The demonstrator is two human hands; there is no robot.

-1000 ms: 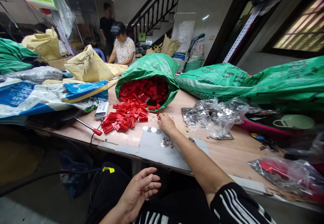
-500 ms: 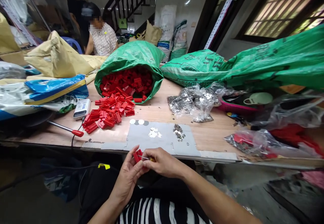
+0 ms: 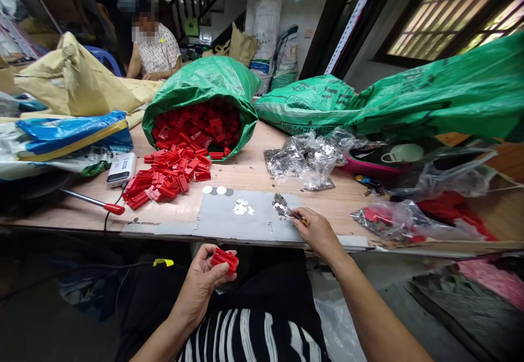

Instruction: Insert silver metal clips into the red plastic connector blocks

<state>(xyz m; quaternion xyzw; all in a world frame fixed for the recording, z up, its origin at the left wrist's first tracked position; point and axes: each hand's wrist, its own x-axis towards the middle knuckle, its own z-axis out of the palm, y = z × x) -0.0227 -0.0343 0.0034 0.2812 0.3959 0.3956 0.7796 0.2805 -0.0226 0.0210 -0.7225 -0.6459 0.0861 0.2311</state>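
My left hand (image 3: 207,274) is closed on a red plastic part (image 3: 225,260), held in front of the table edge with its hollow side showing. A small tool with a yellow handle (image 3: 303,221) is gripped in my right hand (image 3: 317,232); its tip reaches the pile of small dark metal pieces (image 3: 280,207) on the grey mat (image 3: 221,225). Whether the tip holds a piece is too small to tell. Left of that pile, small shiny silver pieces (image 3: 243,207) lie on the same mat. Red parts (image 3: 167,175) are heaped at the mouth of a green sack (image 3: 204,75).
Clear bags of metal pieces (image 3: 305,160) lie behind the mat, and another bag (image 3: 380,220) is at the right. A red-tipped rod (image 3: 113,208) and a white device (image 3: 121,169) are at the left. A person (image 3: 155,51) sits across the table.
My right hand has moved away from the red part, right and forward to the dark metal pile, with the tool. My left hand still holds the red part. The view has shifted slightly.
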